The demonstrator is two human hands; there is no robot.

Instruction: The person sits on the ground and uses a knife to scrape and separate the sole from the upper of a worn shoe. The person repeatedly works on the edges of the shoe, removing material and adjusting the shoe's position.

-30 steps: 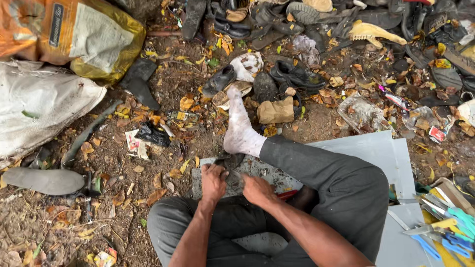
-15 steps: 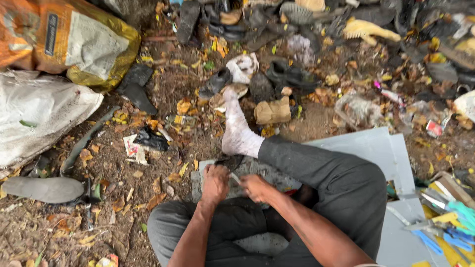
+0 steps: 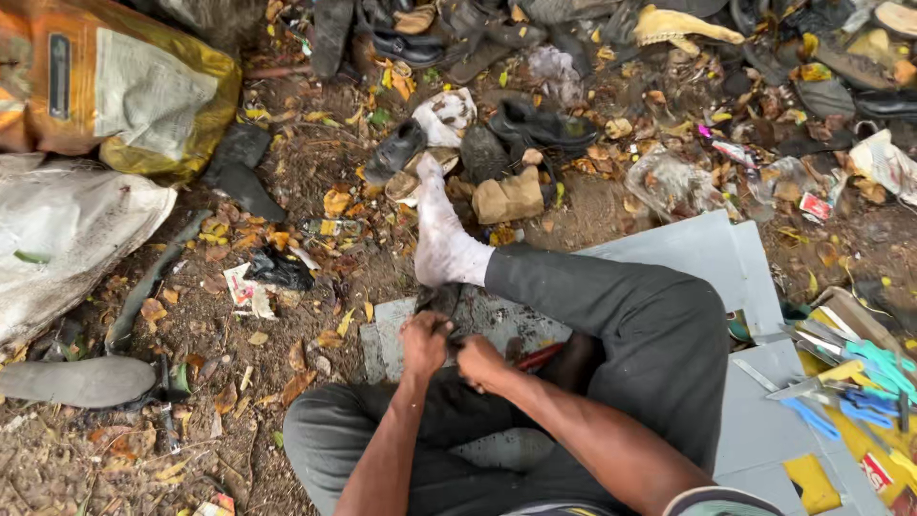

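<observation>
Sacks: an orange and yellow sack [image 3: 105, 81] is lying at the upper left with a white sack [image 3: 67, 248] bulging just below it; their contents are not showing.
Tool spread: blue-handled tools [image 3: 860, 377] are lying on yellow and grey sheets at the right edge.
Left hand [image 3: 425, 344]: its fingers are curling closed around a dark piece of shoe material [image 3: 441, 304].
Right hand [image 3: 480, 361]: it is closing into a fist beside the left hand, touching the same dark piece; what else it is holding I cannot tell.
Dark piece: it is sitting over a grey slab [image 3: 497, 320] just below the white-socked foot [image 3: 441, 239].
Shoe pile: worn shoes [image 3: 535, 124] are lying scattered on the leaf-strewn ground [image 3: 287, 382] beyond the foot.
Loose sole: a grey sole [image 3: 76, 380] is lying at the far left.
</observation>
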